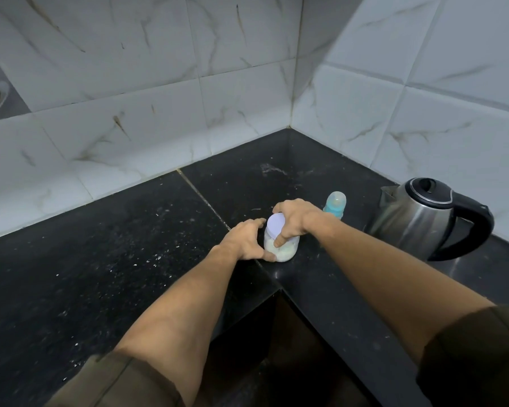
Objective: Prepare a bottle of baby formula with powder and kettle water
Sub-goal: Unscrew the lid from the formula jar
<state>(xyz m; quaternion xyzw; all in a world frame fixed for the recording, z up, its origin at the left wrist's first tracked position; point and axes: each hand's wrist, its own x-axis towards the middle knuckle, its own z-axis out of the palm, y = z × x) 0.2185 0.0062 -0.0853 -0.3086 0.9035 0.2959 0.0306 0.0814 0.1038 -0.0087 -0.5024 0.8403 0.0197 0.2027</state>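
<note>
Both hands are on the powder jar (279,248) now, and it stands upright on the dark desk (130,259), just by the inner corner of the desk's front edge. The right hand (294,220) is wrapped over the jar's white lid (276,226) from above, fingers curled around its rim, thumb pressing down the jar's side. The left hand (247,240) cups the jar's body low on its left side, thumb tip against the base, steadying it. To my eye this is the unscrewing step, and here is the danger: the jar sits close to that inner edge, so a hard twist with a weak hold below could skid it off the desk or tip it, and once the lid is loose the pale powder inside would spill. A lid that gives suddenly could jerk powder out too. The jar's long axis runs straight up, mouth and lid pointing at the ceiling. Just beyond the jar and to its right the baby bottle (335,206) stands upright as well, teal collar and teat on, pointing up. Further right of the jar sits the steel kettle (415,221), lid down, spout facing the jar, black handle turned away.
</note>
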